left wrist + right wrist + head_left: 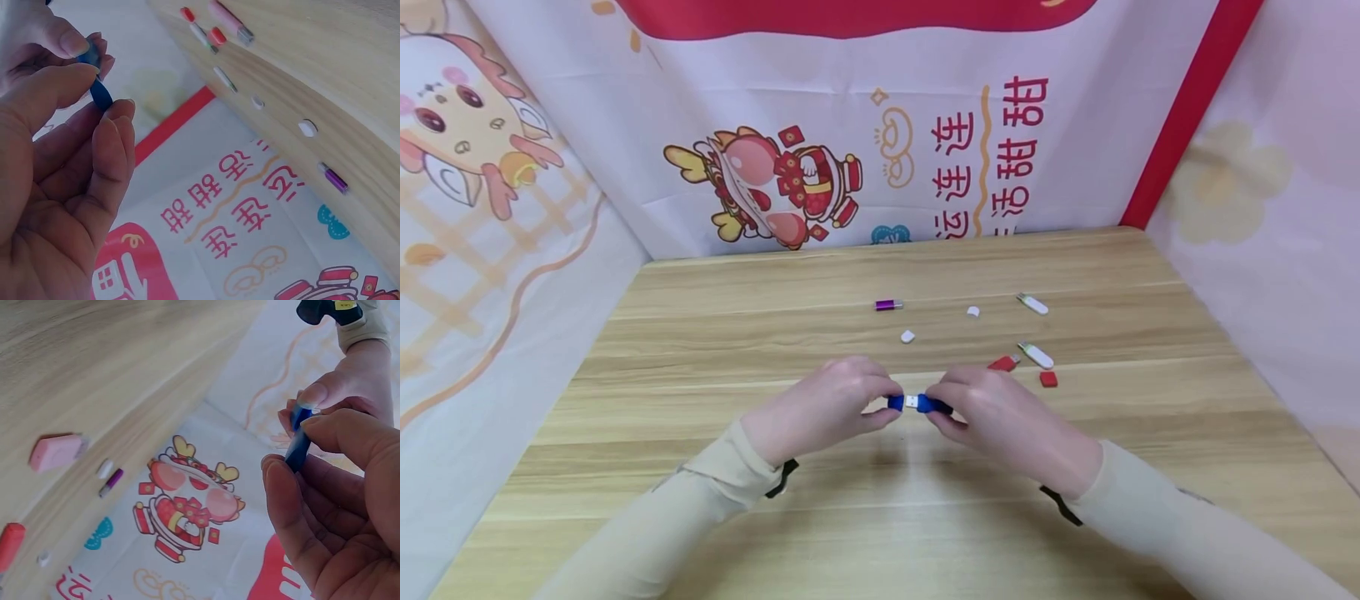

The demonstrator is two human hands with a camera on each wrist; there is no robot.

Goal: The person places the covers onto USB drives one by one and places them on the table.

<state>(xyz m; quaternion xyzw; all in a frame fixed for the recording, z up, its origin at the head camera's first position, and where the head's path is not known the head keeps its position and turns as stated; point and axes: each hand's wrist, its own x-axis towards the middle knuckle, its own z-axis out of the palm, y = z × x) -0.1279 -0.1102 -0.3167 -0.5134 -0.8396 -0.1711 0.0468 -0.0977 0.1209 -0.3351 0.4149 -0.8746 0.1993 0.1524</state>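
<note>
Over the middle of the table, my left hand (pixel 827 406) pinches a small blue cap (pixel 895 402) between thumb and fingers. Facing it, my right hand (pixel 1011 417) pinches a blue USB stick (pixel 925 403), whose bare metal plug points left at the cap. Cap and plug are almost in line; whether they touch I cannot tell. In the left wrist view the cap (pixel 101 95) is at the left fingertips. In the right wrist view the stick (pixel 298 451) is partly covered by the right fingers.
Beyond the hands lie a purple USB stick (pixel 887 305), two white caps (pixel 907 337), and two white USB sticks (pixel 1036 355). A red USB stick (pixel 1002 364) and red cap (pixel 1048 379) sit by the right hand. The left wrist view also shows a pink USB stick (pixel 230 20).
</note>
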